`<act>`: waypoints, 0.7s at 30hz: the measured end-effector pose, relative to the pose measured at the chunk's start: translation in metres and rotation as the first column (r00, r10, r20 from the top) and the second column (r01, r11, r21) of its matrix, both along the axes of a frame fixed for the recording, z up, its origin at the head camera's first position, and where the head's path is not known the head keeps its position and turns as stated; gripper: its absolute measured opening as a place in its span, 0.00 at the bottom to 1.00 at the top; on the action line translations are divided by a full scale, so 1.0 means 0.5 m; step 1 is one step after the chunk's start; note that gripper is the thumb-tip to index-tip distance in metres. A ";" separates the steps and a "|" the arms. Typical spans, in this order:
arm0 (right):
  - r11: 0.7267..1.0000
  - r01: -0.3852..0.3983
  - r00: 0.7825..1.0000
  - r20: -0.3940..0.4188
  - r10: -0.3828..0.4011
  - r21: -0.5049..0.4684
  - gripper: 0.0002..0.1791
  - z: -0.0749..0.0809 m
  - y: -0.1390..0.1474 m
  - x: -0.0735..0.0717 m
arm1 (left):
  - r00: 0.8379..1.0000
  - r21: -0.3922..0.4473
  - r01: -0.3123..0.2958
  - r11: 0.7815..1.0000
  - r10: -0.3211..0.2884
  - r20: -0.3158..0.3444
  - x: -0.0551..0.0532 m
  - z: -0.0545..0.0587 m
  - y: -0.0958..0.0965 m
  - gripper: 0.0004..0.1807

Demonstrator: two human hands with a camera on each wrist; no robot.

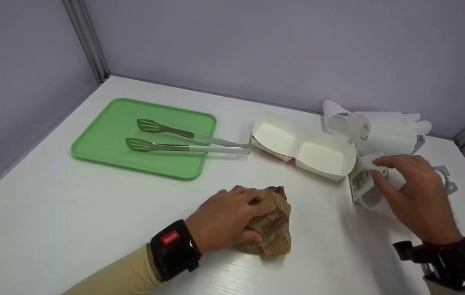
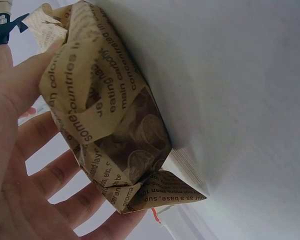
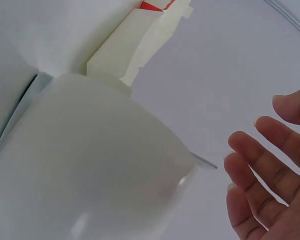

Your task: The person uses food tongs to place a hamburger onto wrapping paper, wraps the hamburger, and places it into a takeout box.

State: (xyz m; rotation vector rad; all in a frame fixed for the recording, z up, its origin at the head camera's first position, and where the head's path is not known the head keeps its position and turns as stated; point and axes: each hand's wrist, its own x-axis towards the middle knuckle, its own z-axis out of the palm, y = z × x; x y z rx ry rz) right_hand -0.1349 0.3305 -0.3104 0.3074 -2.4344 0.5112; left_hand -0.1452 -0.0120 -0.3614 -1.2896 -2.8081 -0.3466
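The left forearm [image 1: 113, 272], in a beige sleeve, reaches up from the lower edge to a black-banded wrist [image 1: 176, 250]. The left hand [image 1: 222, 220] lies palm down in a grip, thumb apart from the spread, bent fingers. At the right, the other wrist [image 1: 447, 264] wears a matching band; the right hand [image 1: 418, 196] is raised, fingers lightly bent, thumb and index tips near each other.

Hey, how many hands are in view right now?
2. The left hand holds the brown bundle; the right hand is right of the open box, holding nothing. The wrist views show these same two, and neither is fully hidden.
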 end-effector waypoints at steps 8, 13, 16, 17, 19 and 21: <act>0.994 0.106 0.991 0.084 -0.107 0.010 0.13 0.000 0.035 -0.010 | 1.000 0.000 0.018 1.000 -0.018 -0.025 -0.001 0.001 -0.002 0.36; 0.992 0.126 0.975 0.181 -0.129 0.024 0.20 -0.012 0.059 -0.016 | 1.000 0.001 0.016 1.000 -0.016 -0.014 0.000 0.001 -0.003 0.36; 0.990 0.137 0.963 0.230 -0.141 0.030 0.22 -0.019 0.068 -0.019 | 1.000 0.001 0.018 1.000 -0.018 -0.015 -0.001 0.000 -0.002 0.36; 0.989 0.142 0.960 0.239 -0.147 0.037 0.22 -0.021 0.070 -0.020 | 1.000 0.001 0.019 1.000 -0.019 -0.016 -0.001 0.000 -0.002 0.36; 0.988 0.146 0.959 0.239 -0.155 0.055 0.22 -0.024 0.072 -0.021 | 1.000 0.000 0.021 1.000 -0.021 -0.016 -0.001 0.000 -0.002 0.36; 0.986 0.148 0.965 0.209 -0.159 0.071 0.21 -0.027 0.071 -0.022 | 1.000 0.001 0.023 1.000 -0.023 -0.014 -0.001 0.000 -0.001 0.36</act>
